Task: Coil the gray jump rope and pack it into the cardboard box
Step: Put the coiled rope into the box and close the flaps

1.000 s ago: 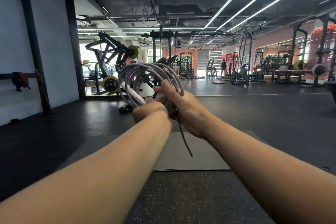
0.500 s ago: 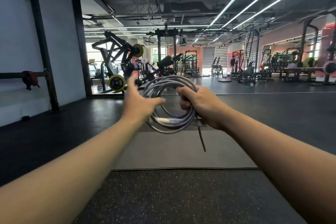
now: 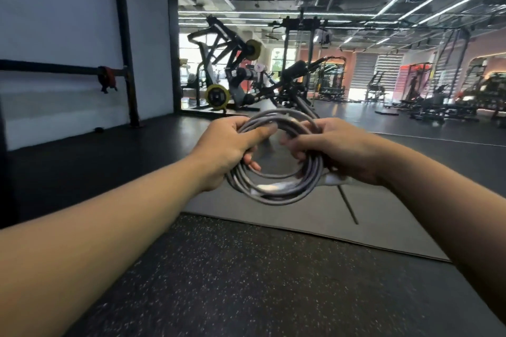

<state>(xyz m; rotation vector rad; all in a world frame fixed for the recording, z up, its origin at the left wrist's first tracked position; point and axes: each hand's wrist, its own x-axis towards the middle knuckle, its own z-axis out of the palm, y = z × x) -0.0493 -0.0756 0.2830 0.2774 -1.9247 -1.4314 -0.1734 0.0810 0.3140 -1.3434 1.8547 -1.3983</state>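
left hand (image 3: 227, 149) and right hand (image 3: 339, 149) each grip closed around the coiled gray jump rope (image 3: 276, 191).

A gray jump rope (image 3: 276, 194) with white handles. Plain gray mat (image 3: 315, 216) on black, white-speckled rubber floor (image 3: 232, 282).

Jump rope handle (image 3: 269, 187): pale, too blurred to read any print.
Yellow weight plate (image 3: 217, 96): markings too small to make out.
Walls, machines, floor: no legible text, numbers or signs.
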